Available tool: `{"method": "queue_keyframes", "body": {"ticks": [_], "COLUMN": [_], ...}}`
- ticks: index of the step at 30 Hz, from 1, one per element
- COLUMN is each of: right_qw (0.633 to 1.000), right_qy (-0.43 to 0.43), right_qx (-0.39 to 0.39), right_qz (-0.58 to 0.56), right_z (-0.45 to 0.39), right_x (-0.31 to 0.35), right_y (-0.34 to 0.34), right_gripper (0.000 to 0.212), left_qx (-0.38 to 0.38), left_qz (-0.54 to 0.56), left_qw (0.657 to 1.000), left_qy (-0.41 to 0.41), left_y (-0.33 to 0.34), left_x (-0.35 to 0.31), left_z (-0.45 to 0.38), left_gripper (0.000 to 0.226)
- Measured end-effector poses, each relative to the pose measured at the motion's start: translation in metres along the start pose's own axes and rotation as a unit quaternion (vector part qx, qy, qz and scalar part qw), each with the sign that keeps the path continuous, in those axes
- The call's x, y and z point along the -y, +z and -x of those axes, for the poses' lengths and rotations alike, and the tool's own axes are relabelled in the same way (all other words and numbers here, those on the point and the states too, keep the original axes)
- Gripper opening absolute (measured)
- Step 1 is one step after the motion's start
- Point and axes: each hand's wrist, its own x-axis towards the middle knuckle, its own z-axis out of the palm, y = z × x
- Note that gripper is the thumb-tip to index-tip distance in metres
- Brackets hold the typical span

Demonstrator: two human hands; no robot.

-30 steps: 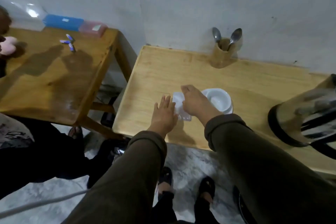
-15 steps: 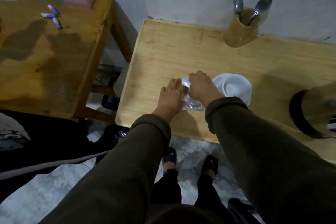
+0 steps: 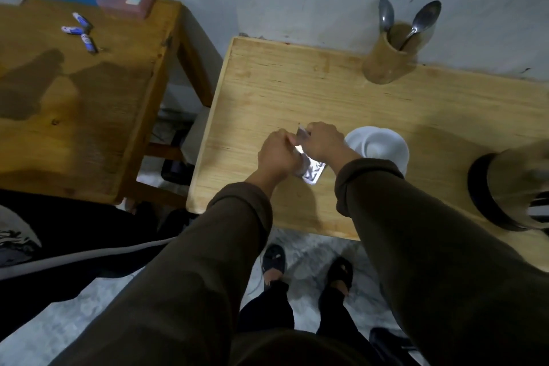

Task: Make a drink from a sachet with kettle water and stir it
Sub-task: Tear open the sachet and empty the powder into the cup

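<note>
- Both hands are closed on the sachet [image 3: 310, 171]: the left hand [image 3: 277, 156] pinches its left side, and the right hand [image 3: 322, 141] pinches its top end.
- A second ago the sachet was lying flat on the table [image 3: 297, 89] under the fingers. Now it is lifted and tilted, near the front edge.
- It is being held as if for tearing. Whether it is open yet cannot be told.
- The white cup [image 3: 383, 147] is just beside the right hand, and it looks empty.
- The kettle [image 3: 511, 190] is at the right edge, untouched.
- Two spoons [image 3: 423, 19] are kept in a holder [image 3: 386, 59] at the back edge for stirring later.
</note>
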Motion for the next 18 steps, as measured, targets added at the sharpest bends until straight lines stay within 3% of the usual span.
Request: {"method": "queue_keyframes", "body": {"ticks": [2,4,6,10,15,18], "right_qw": [0.996,0.990,0.985,0.967,0.950,0.953], "right_qy": [0.023,0.011,-0.003,-0.010,-0.032,-0.043], "right_qx": [-0.010,-0.018,-0.015,-0.030,-0.096,-0.104], "right_qz": [-0.084,-0.141,-0.170,-0.255,-0.295,-0.281], "right_z": [0.004,0.009,0.015,0.029,0.050,0.059], "right_x": [0.002,0.003,0.003,-0.007,-0.028,-0.041], "right_y": [-0.009,-0.020,-0.034,-0.065,-0.106,-0.121], "right_gripper": [0.021,0.016,0.008,0.028,0.008,0.008], "left_qx": [-0.007,-0.006,-0.001,0.002,0.012,0.040], "left_qz": [0.134,0.172,0.169,0.127,0.064,0.048], "left_qw": [0.990,0.985,0.986,0.991,0.993,0.989], "left_qy": [-0.033,-0.016,0.012,0.052,0.101,0.132], "left_y": [-0.008,-0.015,-0.022,-0.027,-0.030,-0.027], "left_x": [-0.009,-0.019,-0.030,-0.053,-0.082,-0.099], "left_z": [-0.002,-0.003,-0.002,-0.002,0.003,0.009], "left_gripper": [0.017,0.019,0.018,0.006,0.017,0.022]}}
